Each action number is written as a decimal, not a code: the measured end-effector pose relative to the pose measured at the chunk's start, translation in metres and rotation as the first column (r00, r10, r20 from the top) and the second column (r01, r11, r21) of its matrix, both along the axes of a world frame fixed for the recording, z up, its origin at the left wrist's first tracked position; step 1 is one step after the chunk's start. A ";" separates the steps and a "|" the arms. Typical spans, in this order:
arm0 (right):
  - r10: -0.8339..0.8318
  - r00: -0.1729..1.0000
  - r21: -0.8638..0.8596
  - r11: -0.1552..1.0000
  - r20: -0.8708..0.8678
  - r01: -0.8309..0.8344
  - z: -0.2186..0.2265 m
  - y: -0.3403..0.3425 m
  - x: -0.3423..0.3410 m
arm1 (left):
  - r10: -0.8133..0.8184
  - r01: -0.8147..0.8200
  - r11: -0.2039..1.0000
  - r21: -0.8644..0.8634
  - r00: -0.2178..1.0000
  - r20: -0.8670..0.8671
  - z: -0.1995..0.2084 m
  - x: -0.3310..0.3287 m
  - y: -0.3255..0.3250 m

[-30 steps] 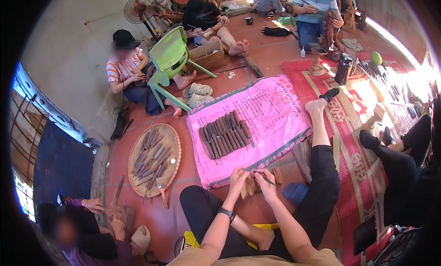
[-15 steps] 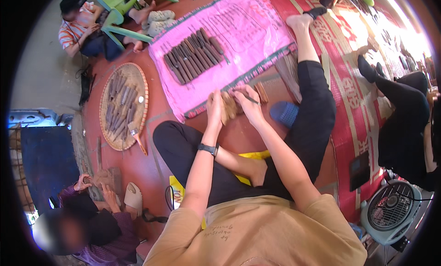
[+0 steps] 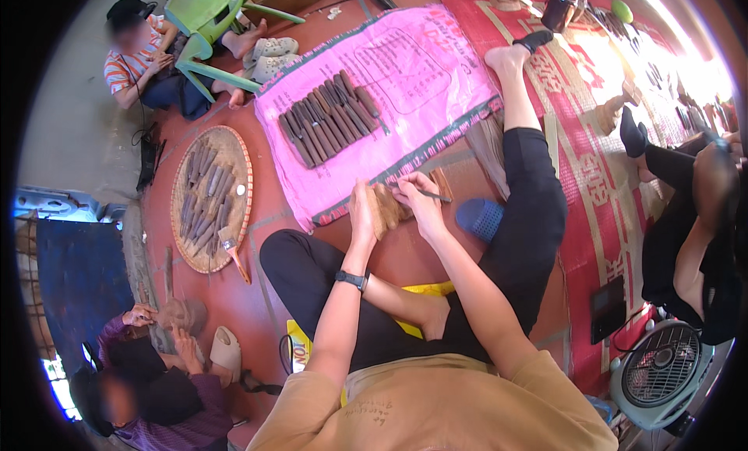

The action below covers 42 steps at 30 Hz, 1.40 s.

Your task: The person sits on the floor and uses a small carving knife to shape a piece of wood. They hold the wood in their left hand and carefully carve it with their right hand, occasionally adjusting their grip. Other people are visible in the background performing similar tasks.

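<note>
Left hand (image 3: 361,211) grips a small light-brown carved wooden piece (image 3: 385,207), rough and blocky, held over the floor at the pink mat's (image 3: 405,69) near edge; right hand (image 3: 417,202) fingers closed on a thin dark tool (image 3: 427,193) touching it

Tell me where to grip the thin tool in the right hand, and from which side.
Probably grip the thin tool at its near end, pencil-style from above, where the right hand pinches it. It is a slim rod lying almost flat, its free end sticking out to the right.
</note>
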State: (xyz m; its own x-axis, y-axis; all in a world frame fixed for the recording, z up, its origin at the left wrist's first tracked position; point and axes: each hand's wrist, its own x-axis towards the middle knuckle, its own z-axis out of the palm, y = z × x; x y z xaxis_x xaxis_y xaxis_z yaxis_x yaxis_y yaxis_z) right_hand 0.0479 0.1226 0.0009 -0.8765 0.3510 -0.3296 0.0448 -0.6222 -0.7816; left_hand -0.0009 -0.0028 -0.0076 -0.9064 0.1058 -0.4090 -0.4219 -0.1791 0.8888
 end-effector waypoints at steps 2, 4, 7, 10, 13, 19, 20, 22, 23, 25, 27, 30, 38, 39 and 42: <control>-0.001 1.000 -0.005 1.000 -0.029 0.001 0.002 -0.002 0.000 | -0.005 0.005 1.000 0.006 1.000 0.000 0.005 0.001 0.000; 0.029 0.998 0.048 0.998 -0.056 -0.026 0.002 -0.006 0.000 | 0.050 -0.051 0.997 0.055 0.999 0.008 0.011 0.005 0.002; 0.036 0.994 0.080 0.996 -0.099 -0.028 0.005 -0.009 -0.007 | 0.041 -0.039 0.998 0.056 0.999 -0.021 -0.010 0.001 -0.006; 0.047 0.993 -0.020 0.999 -0.106 -0.049 0.007 -0.005 -0.016 | 0.040 -0.038 0.998 0.045 0.999 -0.029 -0.015 -0.003 -0.003; 0.052 0.997 0.072 0.996 -0.051 -0.048 -0.014 0.008 -0.020 | 0.025 -0.027 1.000 -0.016 0.996 -0.088 -0.027 -0.003 0.007; 0.108 0.994 0.142 0.985 -0.030 -0.102 0.001 -0.004 -0.020 | 0.022 -0.071 0.962 -0.263 0.983 -0.184 -0.035 -0.007 -0.008; 0.110 0.994 0.174 0.979 -0.027 -0.104 -0.001 -0.004 -0.020 | 0.009 -0.065 0.955 -0.289 0.982 -0.190 -0.030 -0.006 -0.007; 0.133 0.991 0.276 0.953 0.003 -0.129 -0.006 -0.001 -0.020 | -0.006 -0.056 0.947 -0.317 0.981 -0.192 -0.023 -0.003 -0.003; 0.126 0.992 0.311 0.943 -0.003 -0.119 -0.009 0.000 -0.024 | -0.009 -0.053 0.946 -0.319 0.982 -0.187 -0.020 -0.002 -0.002; 0.093 0.996 0.331 0.940 -0.017 -0.082 -0.015 0.004 -0.032 | -0.019 -0.045 0.946 -0.322 0.982 -0.190 -0.012 0.000 0.003; 0.072 0.997 0.337 0.939 0.009 -0.071 0.004 -0.012 -0.041 | -0.013 -0.067 0.934 -0.352 0.975 -0.221 -0.022 -0.004 -0.008; 0.129 0.989 0.604 0.783 0.075 -0.148 -0.004 -0.004 -0.052 | -0.041 -0.070 0.916 -0.396 0.963 -0.266 -0.022 -0.007 -0.004; 0.151 0.983 0.909 0.388 0.102 -0.153 0.008 -0.009 -0.058 | -0.042 -0.073 0.882 -0.466 0.972 -0.231 -0.008 -0.002 -0.007; 0.166 0.980 0.917 0.365 0.109 -0.164 0.008 -0.011 -0.061 | -0.028 -0.092 0.881 -0.465 0.969 -0.245 -0.012 -0.003 -0.008; 0.173 0.969 0.897 0.377 0.177 -0.231 -0.005 0.005 -0.067 | -0.059 -0.044 0.907 -0.419 0.971 -0.231 -0.008 -0.001 0.003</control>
State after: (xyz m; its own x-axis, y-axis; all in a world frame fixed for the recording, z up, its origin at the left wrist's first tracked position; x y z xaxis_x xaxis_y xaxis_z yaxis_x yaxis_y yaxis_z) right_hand -0.0193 0.1276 -0.0041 -0.9596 0.2801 0.0262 0.1178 0.4846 -0.8668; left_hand -0.0017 -0.0001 -0.0152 -0.9808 -0.0207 -0.1937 -0.1932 0.2333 0.9530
